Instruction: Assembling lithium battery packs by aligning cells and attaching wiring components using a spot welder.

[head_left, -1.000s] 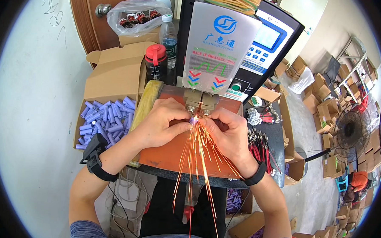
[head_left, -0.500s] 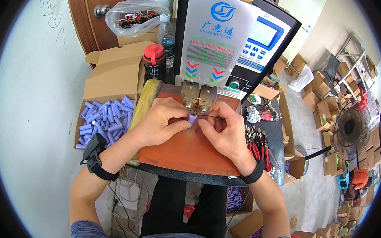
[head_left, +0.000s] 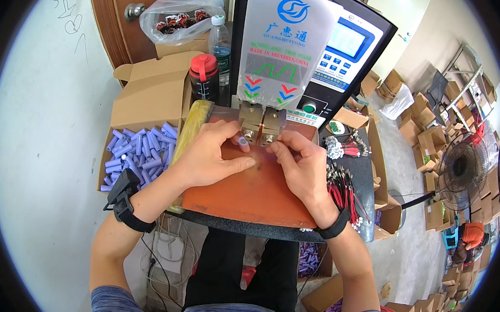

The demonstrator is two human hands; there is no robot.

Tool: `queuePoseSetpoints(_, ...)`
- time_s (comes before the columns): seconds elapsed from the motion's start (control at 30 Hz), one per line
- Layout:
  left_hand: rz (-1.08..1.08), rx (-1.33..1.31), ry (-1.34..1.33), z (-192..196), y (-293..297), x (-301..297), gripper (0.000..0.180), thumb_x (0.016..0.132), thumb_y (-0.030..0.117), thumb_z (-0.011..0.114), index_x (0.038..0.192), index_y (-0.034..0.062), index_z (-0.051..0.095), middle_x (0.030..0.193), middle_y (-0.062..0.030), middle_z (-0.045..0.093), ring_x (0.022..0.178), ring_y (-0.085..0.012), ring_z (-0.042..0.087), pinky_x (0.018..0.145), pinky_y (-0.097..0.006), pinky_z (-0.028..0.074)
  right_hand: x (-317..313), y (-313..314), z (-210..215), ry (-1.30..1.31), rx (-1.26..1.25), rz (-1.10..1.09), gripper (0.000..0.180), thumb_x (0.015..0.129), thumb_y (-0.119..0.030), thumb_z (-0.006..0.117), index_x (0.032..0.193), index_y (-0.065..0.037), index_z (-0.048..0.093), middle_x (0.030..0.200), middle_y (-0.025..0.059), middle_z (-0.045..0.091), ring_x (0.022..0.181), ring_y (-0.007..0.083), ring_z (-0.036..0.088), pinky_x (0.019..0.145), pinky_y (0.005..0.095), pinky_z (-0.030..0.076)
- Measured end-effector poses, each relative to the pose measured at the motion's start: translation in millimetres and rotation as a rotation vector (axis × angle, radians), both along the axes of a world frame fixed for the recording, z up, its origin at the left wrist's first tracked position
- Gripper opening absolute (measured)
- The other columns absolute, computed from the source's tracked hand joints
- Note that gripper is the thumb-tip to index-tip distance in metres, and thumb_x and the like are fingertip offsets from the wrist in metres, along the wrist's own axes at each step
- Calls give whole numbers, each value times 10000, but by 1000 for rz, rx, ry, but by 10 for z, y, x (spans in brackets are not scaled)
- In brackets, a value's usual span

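Note:
Under the two metal electrode holders (head_left: 261,125) of a tabletop spot welder, both hands are raised over an orange mat (head_left: 248,198). My left hand (head_left: 208,154) has a small purple battery cell (head_left: 244,144) at its curled fingertips, tilted beside the left holder; its thumb stretches out below, apart from the cell. My right hand (head_left: 302,166) is closed in a pinch just right of the right holder. Whatever lies between its fingertips is too small to make out.
An open carton (head_left: 146,104) of purple cells stands at the left, by a yellow wrapped bundle (head_left: 192,131). Behind are a red-capped bottle (head_left: 204,79) and a clear water bottle (head_left: 219,48). Red and black wire leads (head_left: 343,188) lie at the right, near a fan (head_left: 461,168).
The purple cell has moved up and left from between both hands and now leans at my left fingertips. My left thumb has parted from it. My right hand has shifted slightly up and right.

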State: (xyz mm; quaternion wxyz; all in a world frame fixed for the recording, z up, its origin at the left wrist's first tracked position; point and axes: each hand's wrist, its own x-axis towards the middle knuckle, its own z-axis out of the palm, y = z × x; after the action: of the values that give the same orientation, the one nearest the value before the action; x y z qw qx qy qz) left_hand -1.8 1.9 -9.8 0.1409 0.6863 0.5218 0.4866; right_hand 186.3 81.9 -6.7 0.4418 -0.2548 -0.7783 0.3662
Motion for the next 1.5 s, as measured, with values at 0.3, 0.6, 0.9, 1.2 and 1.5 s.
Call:
queuePoseSetpoints(0.3,-43,-13,298,132,-68,50,177,862,227,638,869,51,631,821,-83,595,844,-261,537,824,-384,342,30,-56,68,7,-36,58,52,830,-34,639,867,2,636,758,70,663,595,115,595,560,245,481)
queuePoseSetpoints(0.6,-18,7,340,82,-54,62,185,881,237,613,860,53,621,802,-84,560,839,-259,520,812,-376,334,17,-50,41,73,2,135,51,824,-28,638,843,7,606,747,70,633,649,119,611,582,246,487)
queuePoseSetpoints(0.9,12,64,345,57,-37,71,171,869,227,621,879,57,636,841,-80,590,850,-259,524,793,-373,336,-1,-63,54,62,24,117,55,814,-26,649,833,0,605,740,79,628,616,150,615,559,273,488)
queuePoseSetpoints(1.2,7,62,341,61,-35,67,177,859,222,635,914,55,647,870,-82,604,859,-261,530,805,-373,339,-10,-67,73,9,121,78,73,795,-41,672,820,-17,607,731,102,621,620,231,617,565,320,487)
queuePoseSetpoints(1.5,-2,40,343,-5,-19,29,179,868,219,623,959,66,644,875,-89,595,861,-264,524,804,-373,334,-10,-71,64,-30,157,51,80,783,-52,677,820,-28,610,737,112,627,660,286,617,598,356,482)
